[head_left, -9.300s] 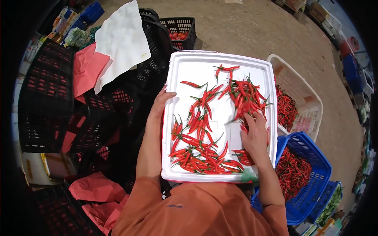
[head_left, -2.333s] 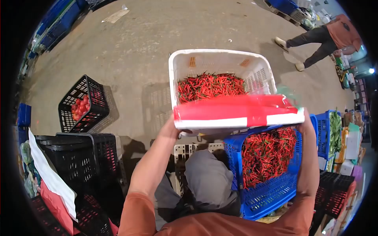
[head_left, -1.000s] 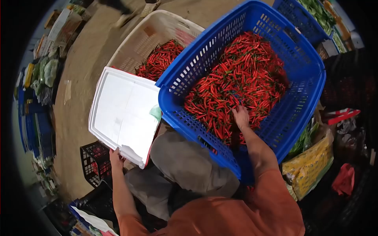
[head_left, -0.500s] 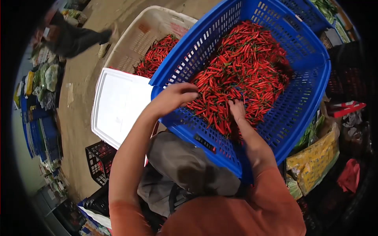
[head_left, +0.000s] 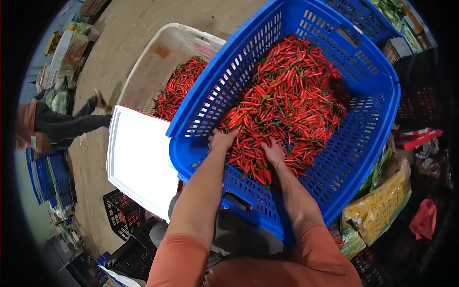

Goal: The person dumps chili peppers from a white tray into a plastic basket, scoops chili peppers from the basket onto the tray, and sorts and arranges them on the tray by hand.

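Note:
A big pile of red chili peppers (head_left: 296, 91) with green stems fills much of the blue plastic basket (head_left: 368, 115). At the near left edge of the pile is my left hand (head_left: 222, 139), open, its thumb apart from the fingers and touching the peppers. My right hand (head_left: 273, 152) lies on the near part of the pile with fingers parted, their tips among the peppers. Neither hand visibly grips a pepper.
Left of the basket stands a white crate (head_left: 143, 71) with more red chilies, and a white lid (head_left: 138, 158) in front. A black crate (head_left: 122, 215) sits lower left. Yellow packages (head_left: 377, 210) lie at right. Another person (head_left: 62, 122) is at far left.
My left hand has gone down from above the basket's edge to the peppers. My right hand has shifted left. The other person has moved down along the left side of the view.

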A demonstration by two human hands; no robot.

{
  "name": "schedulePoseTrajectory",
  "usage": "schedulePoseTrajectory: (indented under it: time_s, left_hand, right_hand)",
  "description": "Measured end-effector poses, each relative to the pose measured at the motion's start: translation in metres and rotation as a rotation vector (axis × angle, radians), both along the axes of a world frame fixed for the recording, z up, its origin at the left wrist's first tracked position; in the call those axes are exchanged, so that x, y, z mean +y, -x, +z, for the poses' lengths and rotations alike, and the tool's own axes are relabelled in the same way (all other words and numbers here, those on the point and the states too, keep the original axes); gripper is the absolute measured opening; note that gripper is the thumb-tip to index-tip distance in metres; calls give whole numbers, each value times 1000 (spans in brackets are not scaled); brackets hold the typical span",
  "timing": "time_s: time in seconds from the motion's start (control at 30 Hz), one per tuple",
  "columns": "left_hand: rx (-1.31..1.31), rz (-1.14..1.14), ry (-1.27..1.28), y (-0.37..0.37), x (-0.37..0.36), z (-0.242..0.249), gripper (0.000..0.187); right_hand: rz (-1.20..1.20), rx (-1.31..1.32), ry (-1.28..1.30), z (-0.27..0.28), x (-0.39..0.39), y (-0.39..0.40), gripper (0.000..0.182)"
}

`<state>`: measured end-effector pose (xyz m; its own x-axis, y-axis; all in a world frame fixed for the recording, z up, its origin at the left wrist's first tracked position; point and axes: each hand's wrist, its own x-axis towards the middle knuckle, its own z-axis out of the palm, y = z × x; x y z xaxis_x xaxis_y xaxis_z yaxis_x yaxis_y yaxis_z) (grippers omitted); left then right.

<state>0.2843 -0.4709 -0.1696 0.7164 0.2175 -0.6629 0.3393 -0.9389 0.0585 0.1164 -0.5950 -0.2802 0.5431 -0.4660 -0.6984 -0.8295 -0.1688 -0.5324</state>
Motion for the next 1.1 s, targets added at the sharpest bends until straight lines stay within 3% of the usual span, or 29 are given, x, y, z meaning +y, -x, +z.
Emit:
schedulePoseTrajectory:
  time_s: [0.1,0.27,0.37,0.43,0.5,0.57,0.6,0.7,0.8,0.97,1.1]
  left_hand:
    - [20,7,55,-6,2,-7,106]
    - [33,-165,-15,-10,-9,13,101]
    - [-111,-120,139,-12,-4,-15,103]
    - [-100,-108,184,-10,1,-23,112]
    - [-90,-20,406,-23,23,-61,105]
    - [-99,-46,362,-20,14,-36,100]
    - [-67,-46,387,-21,18,-48,101]
    - [-66,-102,348,-27,15,-35,99]
    - [-64,-108,357,-27,14,-34,98]
    - [-34,-142,425,-20,8,-41,104]
    - [-150,-155,315,-14,7,-62,101]
  right_hand:
    - [-3,-25,-42,-1,-7,-7,81]
    - [-45,-102,-120,-29,-12,-11,76]
    - [-182,-192,-382,-59,-9,-5,65]
    - [-167,-205,-241,-65,-4,-1,68]
    - [-122,-129,-233,-26,-6,-7,78]
    - [-171,-175,-215,-46,-3,-6,76]
    - [-209,-235,-274,-67,-5,-5,75]
    - [-314,-258,-279,-54,-8,-7,70]
    - [-527,-361,-601,-33,-8,-8,74]
    - [-507,-347,-606,-61,-1,-9,81]
    - [-417,-336,-549,-55,3,-18,88]
